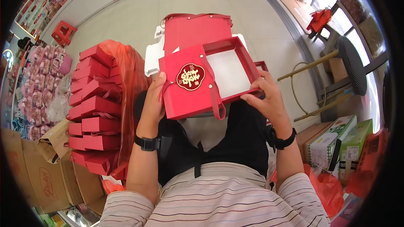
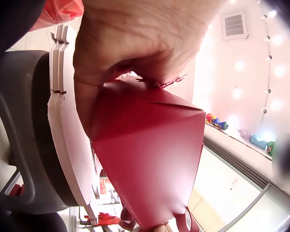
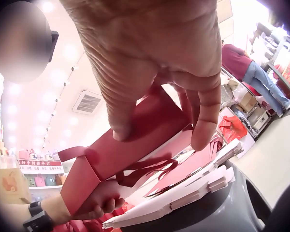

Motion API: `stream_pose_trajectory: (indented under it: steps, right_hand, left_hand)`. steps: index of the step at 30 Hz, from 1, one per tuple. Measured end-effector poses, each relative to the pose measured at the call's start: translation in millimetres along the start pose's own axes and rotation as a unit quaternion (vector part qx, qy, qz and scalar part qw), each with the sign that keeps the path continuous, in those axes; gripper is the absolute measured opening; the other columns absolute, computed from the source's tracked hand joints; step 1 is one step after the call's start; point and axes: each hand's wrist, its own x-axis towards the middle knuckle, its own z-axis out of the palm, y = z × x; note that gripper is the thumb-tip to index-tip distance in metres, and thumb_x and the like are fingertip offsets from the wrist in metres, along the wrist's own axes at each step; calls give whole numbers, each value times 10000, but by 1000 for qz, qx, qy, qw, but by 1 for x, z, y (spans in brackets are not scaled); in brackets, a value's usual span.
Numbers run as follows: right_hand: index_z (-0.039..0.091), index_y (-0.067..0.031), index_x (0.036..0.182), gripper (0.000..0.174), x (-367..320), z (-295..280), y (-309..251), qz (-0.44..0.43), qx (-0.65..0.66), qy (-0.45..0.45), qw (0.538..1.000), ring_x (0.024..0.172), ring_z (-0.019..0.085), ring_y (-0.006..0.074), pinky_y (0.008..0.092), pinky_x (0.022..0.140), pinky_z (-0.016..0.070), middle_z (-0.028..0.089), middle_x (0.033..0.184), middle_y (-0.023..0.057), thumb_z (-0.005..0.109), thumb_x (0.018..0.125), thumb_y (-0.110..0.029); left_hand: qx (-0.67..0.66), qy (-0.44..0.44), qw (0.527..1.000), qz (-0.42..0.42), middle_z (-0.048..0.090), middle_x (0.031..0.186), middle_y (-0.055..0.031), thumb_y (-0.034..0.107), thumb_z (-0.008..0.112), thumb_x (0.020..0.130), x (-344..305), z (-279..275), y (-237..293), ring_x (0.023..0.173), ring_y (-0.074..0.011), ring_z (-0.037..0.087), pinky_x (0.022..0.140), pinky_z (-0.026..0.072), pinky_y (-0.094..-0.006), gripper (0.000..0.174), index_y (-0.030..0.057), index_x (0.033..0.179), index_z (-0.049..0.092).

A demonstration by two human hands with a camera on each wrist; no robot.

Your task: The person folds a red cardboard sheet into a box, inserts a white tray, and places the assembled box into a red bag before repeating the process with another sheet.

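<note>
One red box (image 1: pixel 195 101) (gold emblem (image 1: pixel 190 77)) held between — left hand (image 1: pixel 153 98) gripping one end, right hand (image 1: pixel 269 97) pinching other.

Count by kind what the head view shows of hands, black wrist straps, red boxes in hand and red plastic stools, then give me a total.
Hands: 2, left hand and right hand
Black wrist straps: 2
Held red box: 1
Red plastic stool: 1
Total: 6

Downward head view, close wrist views, shared box (image 1: pixel 201 94)
</note>
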Motion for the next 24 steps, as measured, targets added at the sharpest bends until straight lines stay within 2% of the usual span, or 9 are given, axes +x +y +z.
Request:
stream_pose_trajectory:
  steps: [8, 12, 21, 24]
  right_hand:
    - [642, 5, 910, 337, 0, 6, 3, 29, 13, -1, 999, 961, 662, 225, 329, 750, 570, 612, 1256, 166, 898, 796, -181]
    - [652, -4, 912, 332, 4, 6, 4, 36, -7, 2, 999, 952, 667, 231, 329, 736, 569, 620, 1258, 171, 898, 790, -190]
    - [663, -32, 899, 332, 5, 15, -6, 6, -80, 13, 997, 947, 703, 347, 399, 753, 569, 636, 1245, 209, 895, 786, -239]
    - [660, -34, 891, 337, 7, 15, -2, -5, -76, 5, 997, 945, 705, 352, 408, 756, 569, 642, 1234, 211, 892, 786, -255]
  left_hand:
    - [6, 26, 999, -37, 646, 1323, -142, 344, 478, 1122, 4, -6, 2, 1161, -200, 682, 969, 596, -356, 472, 0, 1446, 490]
    - [6, 35, 999, -20, 657, 1309, -140, 343, 469, 1124, 8, -2, 0, 1131, -207, 697, 944, 609, -358, 470, -2, 1443, 492]
    - [34, 12, 999, -1, 663, 1302, -147, 362, 467, 1121, 7, -4, 1, 1142, -214, 698, 948, 610, -362, 481, -9, 1424, 512]
    - [24, 10, 1000, -10, 667, 1291, -143, 357, 458, 1122, 7, -9, 3, 1134, -214, 701, 945, 611, -362, 472, -6, 1418, 515]
